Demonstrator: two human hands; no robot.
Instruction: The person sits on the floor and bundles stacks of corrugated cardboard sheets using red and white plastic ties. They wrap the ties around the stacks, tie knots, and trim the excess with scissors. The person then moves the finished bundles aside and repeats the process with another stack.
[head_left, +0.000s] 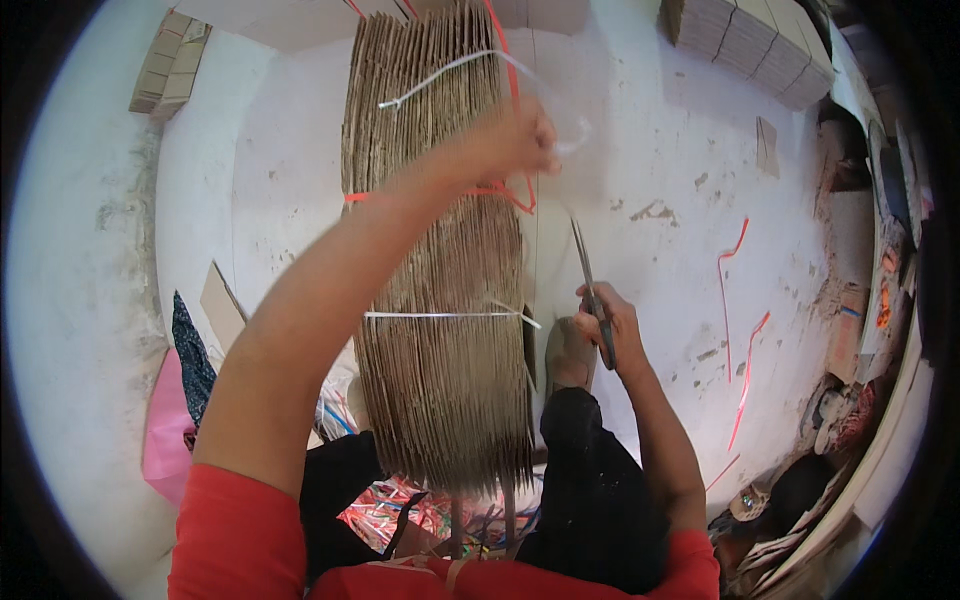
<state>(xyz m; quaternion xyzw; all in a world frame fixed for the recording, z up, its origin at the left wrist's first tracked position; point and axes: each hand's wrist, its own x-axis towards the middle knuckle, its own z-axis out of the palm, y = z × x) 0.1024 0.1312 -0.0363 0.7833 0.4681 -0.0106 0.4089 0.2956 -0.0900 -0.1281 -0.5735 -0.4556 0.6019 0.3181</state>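
Observation:
A long stack of flat brown cardboard pieces (440,400), set on edge, stretches away from me between my legs. My left hand (520,140), smeared by motion, reaches over its far right side with closed fingers on a thin white plastic strap (445,68); the strap loops loosely above the stack. Right of the stack, my right hand (615,322) grips dark metal scissors (586,268) with the blades pointing away from me. Around the stack's middle runs another white strap (430,315), its short end sticking out on the right. Farther up, a red strap (512,75) goes round the stack, partly behind my left forearm.
Loose red strap pieces (722,290) lie on the pale, stained floor to the right. Tied cardboard bundles (750,45) stand at the far right, with a smaller bundle (168,62) far left. Strap scraps (385,510) are heaped under me. Assorted clutter (840,410) lines the right edge.

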